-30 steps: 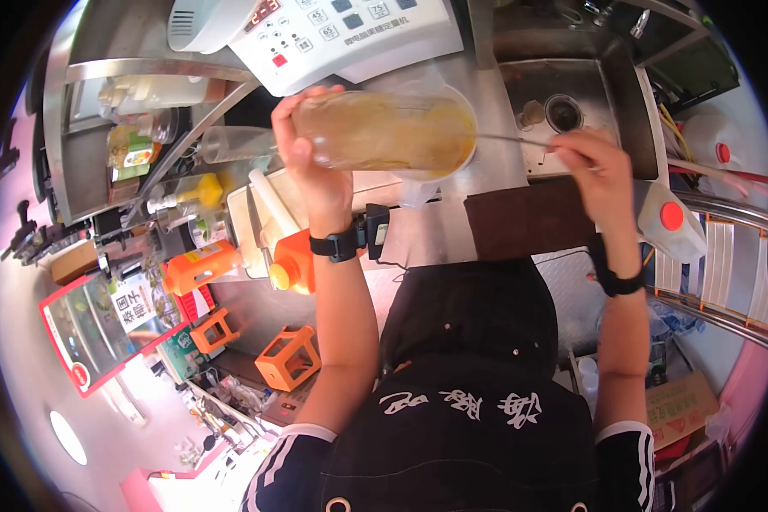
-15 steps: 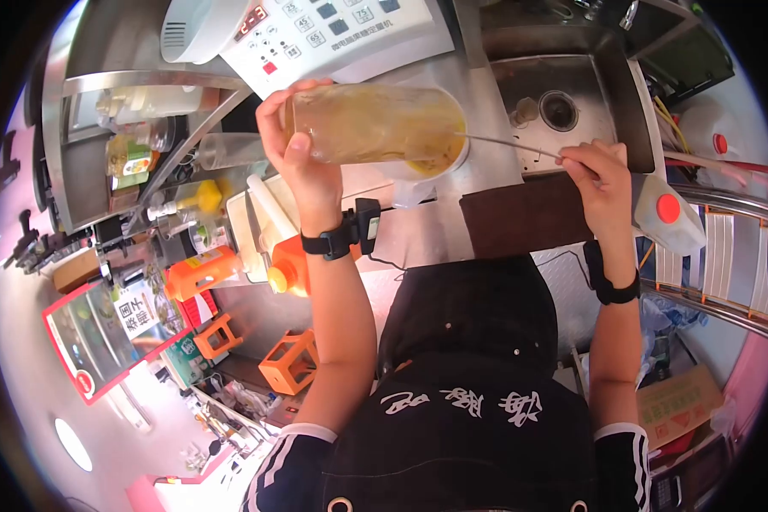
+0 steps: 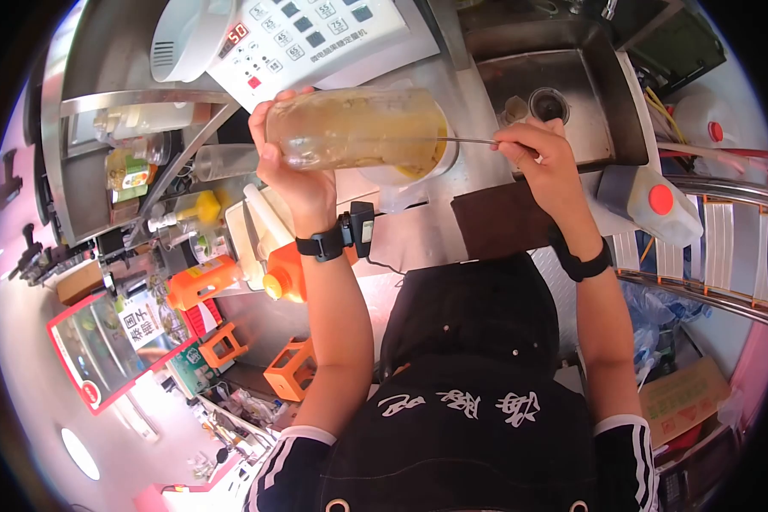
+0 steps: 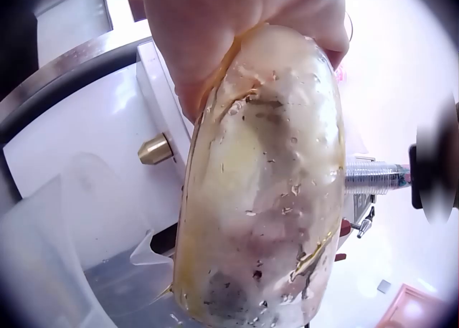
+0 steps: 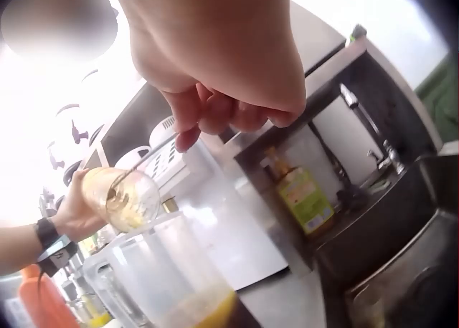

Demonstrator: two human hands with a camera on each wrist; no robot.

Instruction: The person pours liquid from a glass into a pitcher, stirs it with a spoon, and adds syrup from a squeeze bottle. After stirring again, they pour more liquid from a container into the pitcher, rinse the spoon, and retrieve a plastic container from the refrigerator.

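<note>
In the head view my left hand (image 3: 299, 175) grips a large clear jar (image 3: 341, 128) by its base end. The jar lies tipped on its side, mouth to the right, with yellowish residue and small bits on its walls. My right hand (image 3: 542, 158) pinches a long thin metal utensil (image 3: 474, 140) that reaches into the jar's mouth; its working end is hard to make out through the wall. Below the mouth stands a clear pitcher (image 5: 168, 256) with yellow liquid at its bottom, seen in the right wrist view.
A white dispensing machine (image 3: 333, 43) with buttons stands behind the jar. To the right is a metal sink (image 3: 529, 72). A brown cloth (image 3: 499, 222) lies along the counter's front edge, near a red-capped jug (image 3: 648, 205). An orange bottle (image 3: 286, 273) is at the left.
My right hand has moved left, bringing the utensil deeper into the jar. The jar has shifted slightly left in the view and stays tipped. The machine's red display reads differently.
</note>
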